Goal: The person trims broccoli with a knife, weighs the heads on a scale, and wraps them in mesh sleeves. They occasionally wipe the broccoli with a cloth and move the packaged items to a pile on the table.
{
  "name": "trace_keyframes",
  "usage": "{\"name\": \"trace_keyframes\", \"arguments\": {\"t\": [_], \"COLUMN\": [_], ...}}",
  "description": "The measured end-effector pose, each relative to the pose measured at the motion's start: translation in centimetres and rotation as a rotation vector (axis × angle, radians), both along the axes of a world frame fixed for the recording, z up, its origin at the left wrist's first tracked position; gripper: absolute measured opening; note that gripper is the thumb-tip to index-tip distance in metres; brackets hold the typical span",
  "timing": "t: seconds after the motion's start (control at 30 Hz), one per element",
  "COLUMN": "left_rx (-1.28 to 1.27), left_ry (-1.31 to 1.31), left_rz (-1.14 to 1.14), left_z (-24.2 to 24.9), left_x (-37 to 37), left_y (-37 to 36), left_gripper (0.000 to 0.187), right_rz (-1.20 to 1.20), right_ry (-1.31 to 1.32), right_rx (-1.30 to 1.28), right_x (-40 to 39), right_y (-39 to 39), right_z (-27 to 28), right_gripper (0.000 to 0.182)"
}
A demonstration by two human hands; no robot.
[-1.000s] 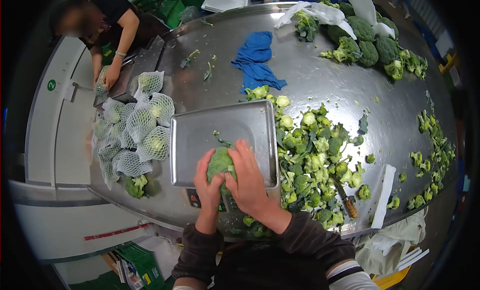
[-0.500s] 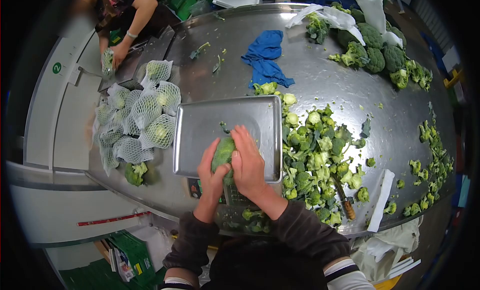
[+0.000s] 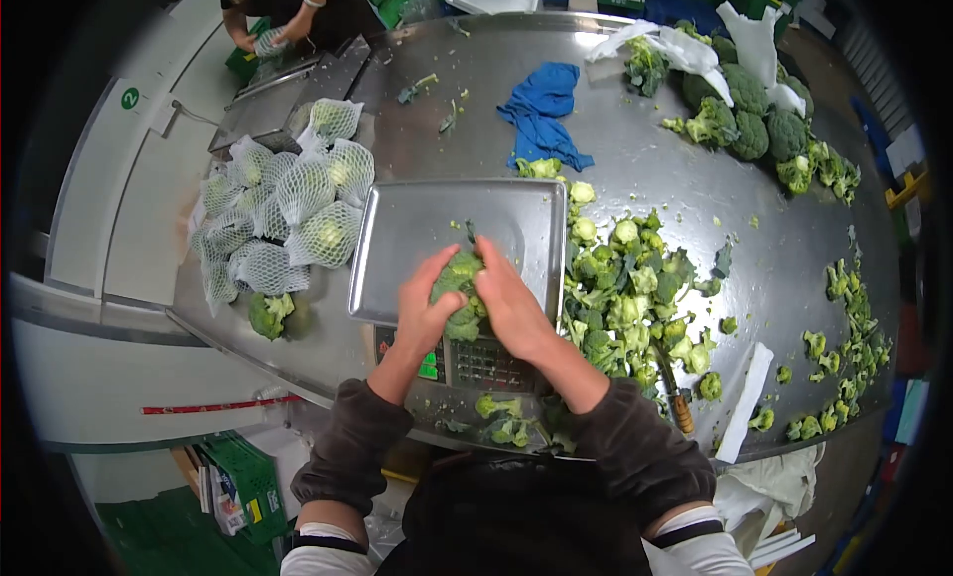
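Note:
A green broccoli head [image 3: 461,290] is cupped between my two hands over the shallow metal tray [image 3: 397,211] of a scale. My left hand [image 3: 425,303] curves around its left side, thumb across the front. On the other side, my right hand [image 3: 511,306] presses against it with fingers pointing forward. Whether the broccoli rests on the tray is hard to tell. Below the tray shows the scale's keypad [image 3: 488,366], partly behind my wrists. Small leafy bits lie on the tray beyond my fingertips.
Net-wrapped broccoli [image 3: 306,194] is heaped at left. Cut florets [image 3: 635,298] and a wooden-handled knife [image 3: 681,409] lie right of the tray. A blue cloth [image 3: 541,115], whole broccoli heads [image 3: 749,100] and a white strip [image 3: 745,402] are farther out. Another person's hand [image 3: 296,25] holds a netted piece.
My view has shifted a little. My hands have loosened around the broccoli and uncovered more of it, and the scale's display shows now. The other person's hands have moved farther back.

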State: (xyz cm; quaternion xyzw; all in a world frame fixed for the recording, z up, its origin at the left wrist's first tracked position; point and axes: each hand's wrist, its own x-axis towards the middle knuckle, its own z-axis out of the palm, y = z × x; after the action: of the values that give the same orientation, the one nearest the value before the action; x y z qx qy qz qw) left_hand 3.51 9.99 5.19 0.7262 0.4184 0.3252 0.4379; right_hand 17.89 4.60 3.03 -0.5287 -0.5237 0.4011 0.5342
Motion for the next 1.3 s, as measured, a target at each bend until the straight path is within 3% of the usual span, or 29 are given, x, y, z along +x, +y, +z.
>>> {"name": "trace_keyframes", "arguments": {"t": [0.1, 0.17, 0.3, 0.57, 0.7, 0.77, 0.87, 0.93, 1.13, 1.17, 1.27, 1.3], "left_rx": [-0.056, -0.053, -0.055, 0.036, -0.053, -0.036, -0.149, -0.171, -0.187, -0.196, -0.176, -0.160], "left_ry": [-0.027, -0.028, -0.049, -0.076, -0.146, 0.076, -0.104, -0.174, -0.171, -0.156, -0.177, -0.211], "left_rz": [-0.022, -0.016, -0.005, -0.022, -0.030, -0.016, -0.056, -0.041, -0.119, -0.127, -0.140, -0.122], "left_z": [-0.7, -1.3, -1.3, -1.8, -2.1, -2.4, -2.4, -2.7, -3.4, -3.2, -2.5, -2.4], "left_x": [0.2, -0.1, -0.2, -0.1, -0.1, -0.7, -0.8, -0.8, -1.1, -1.3, -1.3, -1.5], "left_y": [0.4, 0.4, 0.5, 0.9, 1.2, 1.1, 1.5, 1.1, 2.7, 2.9, 3.0, 2.9], "left_gripper": [0.058, 0.058, 0.058, 0.055, 0.054, 0.053, 0.051, 0.054, 0.059, 0.060, 0.063, 0.065], "right_rz": [-0.029, -0.050, -0.068, -0.168, -0.136, -0.081, -0.038, -0.164, -0.227, -0.044, -0.202, -0.132], "right_ry": [0.080, -0.121, -0.256, -0.259, -0.347, -0.282, -0.175, -0.217, -0.263, -0.311, -0.338, -0.308], "right_rx": [0.005, 0.275, 0.344, 0.255, 0.245, 0.216, 0.092, 0.124, 0.174, 0.043, 0.253, 0.232], "right_x": [1.3, 1.0, -0.4, -1.4, -1.4, -1.4, -1.5, -1.7, -1.9, -1.2, 0.2, 2.4], "right_y": [0.6, 1.8, 3.5, 4.4, 5.4, 5.8, 5.8, 5.7, 5.7, 5.7, 2.9, 0.6], "right_z": [0.2, 0.6, 1.0, 0.5, -0.8, -0.8, 0.5, 0.6, 0.6, 0.8, 1.8, 3.3], "right_gripper": [0.055, 0.051, 0.047, 0.038, 0.047, 0.043, 0.033, 0.032, 0.038, 0.037, 0.044, 0.053]}}
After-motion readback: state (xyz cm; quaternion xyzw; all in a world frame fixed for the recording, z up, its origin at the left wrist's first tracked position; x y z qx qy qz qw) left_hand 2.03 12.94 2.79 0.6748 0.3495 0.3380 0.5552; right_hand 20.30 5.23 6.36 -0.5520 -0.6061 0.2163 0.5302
